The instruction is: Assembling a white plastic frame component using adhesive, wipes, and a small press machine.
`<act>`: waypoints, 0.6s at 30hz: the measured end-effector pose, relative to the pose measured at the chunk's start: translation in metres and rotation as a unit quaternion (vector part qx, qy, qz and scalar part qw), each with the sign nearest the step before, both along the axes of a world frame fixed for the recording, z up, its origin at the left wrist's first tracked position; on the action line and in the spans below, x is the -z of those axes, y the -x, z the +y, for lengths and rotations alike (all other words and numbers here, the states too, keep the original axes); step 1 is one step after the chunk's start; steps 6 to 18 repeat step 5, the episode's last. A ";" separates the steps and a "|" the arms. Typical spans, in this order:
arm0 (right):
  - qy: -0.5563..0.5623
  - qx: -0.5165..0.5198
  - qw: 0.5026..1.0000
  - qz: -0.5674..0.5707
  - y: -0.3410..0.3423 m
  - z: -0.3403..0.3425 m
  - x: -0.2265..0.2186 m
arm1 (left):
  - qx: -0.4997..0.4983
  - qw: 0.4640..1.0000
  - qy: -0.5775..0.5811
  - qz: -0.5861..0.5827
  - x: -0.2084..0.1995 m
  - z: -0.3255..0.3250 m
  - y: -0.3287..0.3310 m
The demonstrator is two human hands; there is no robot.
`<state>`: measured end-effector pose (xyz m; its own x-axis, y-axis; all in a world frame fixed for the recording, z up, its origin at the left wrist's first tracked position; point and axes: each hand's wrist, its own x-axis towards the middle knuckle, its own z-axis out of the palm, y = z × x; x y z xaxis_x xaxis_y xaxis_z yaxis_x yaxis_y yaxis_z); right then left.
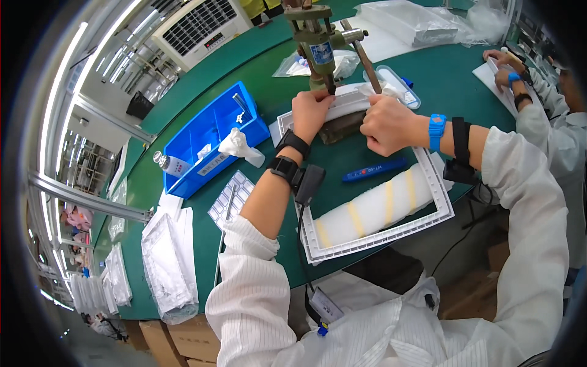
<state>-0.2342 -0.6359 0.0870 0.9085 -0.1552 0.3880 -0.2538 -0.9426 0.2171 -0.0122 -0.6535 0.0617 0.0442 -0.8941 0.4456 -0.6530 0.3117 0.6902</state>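
A white rectangular plastic frame (391, 235) lies around the base of a green hand press (320, 52). My left hand (310, 113) is closed at the far side of the frame, its fingertips right beside the press's dark ram tip. Any small part between those fingertips is hidden. With my right hand (391, 125) I grip the lower end of the press lever (365, 61), fingers wrapped round it. Inside the frame, nearer me, are a white foam roll bound with yellow tape (370, 208) and a blue marker pen (374, 170).
To the left stands a blue divided bin (214, 144), with a small bottle (174, 164) at its near end. Near it lie a label sheet (232, 199) and bagged white parts (168, 263). A clear plastic box (400, 85) sits behind my right hand; another person's hands (507, 67) work at far right.
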 end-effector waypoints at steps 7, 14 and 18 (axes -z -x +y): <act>-0.059 -0.012 0.998 -0.004 0.007 0.015 -0.025 | -0.010 1.000 -0.007 0.002 0.002 0.000 -0.006; -0.059 -0.012 0.998 -0.004 0.007 0.015 -0.025 | -0.010 1.000 -0.007 0.002 0.002 0.000 -0.006; -0.059 -0.012 0.998 -0.004 0.007 0.015 -0.025 | -0.010 1.000 -0.007 0.002 0.002 0.000 -0.006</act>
